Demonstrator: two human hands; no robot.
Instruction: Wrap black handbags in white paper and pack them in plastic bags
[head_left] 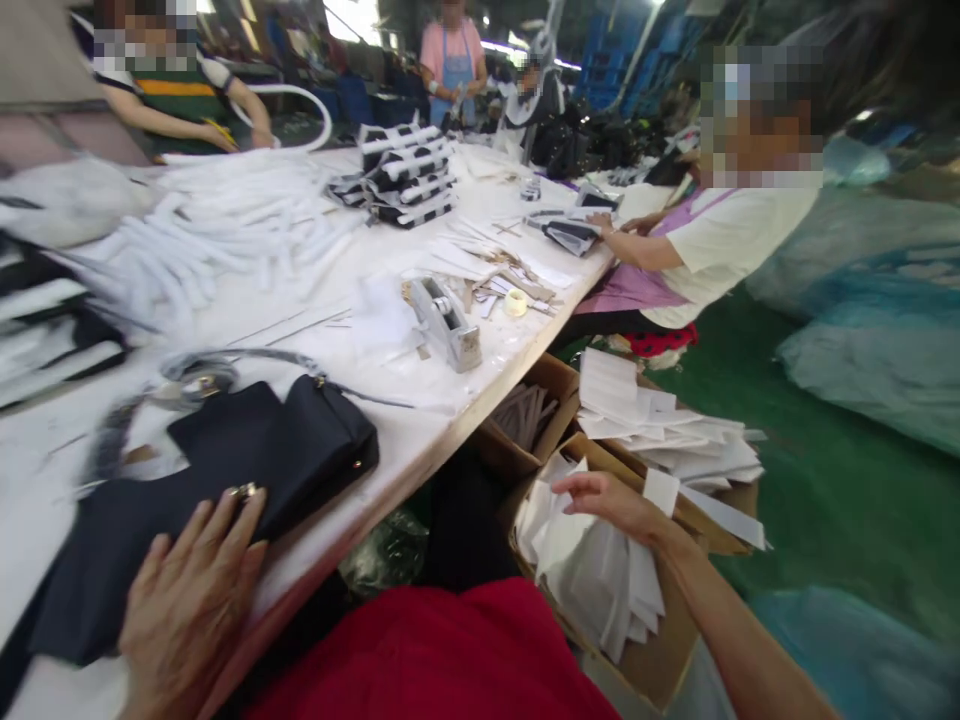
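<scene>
A black handbag (225, 470) lies on the white table near its front edge, its handle wrapped in clear plastic. My left hand (191, 580) rests flat on the bag, fingers stretched out beside a small gold-coloured metal fitting (244, 490). Off the table's edge, my right hand (611, 500) hovers over a cardboard box (660, 660) filled with white sheets (607, 580). Its fingers reach out to the left, and nothing shows in them. Whether they touch the sheets I cannot tell.
A tape dispenser (446, 325) and a tape roll (515, 303) stand on the table (315, 270). White padded strips (217, 230) and stacked wrapped bags (409, 175) lie farther back. Another box (551, 380) adjoins mine. A co-worker (727, 240) sits at the right, handling a bag.
</scene>
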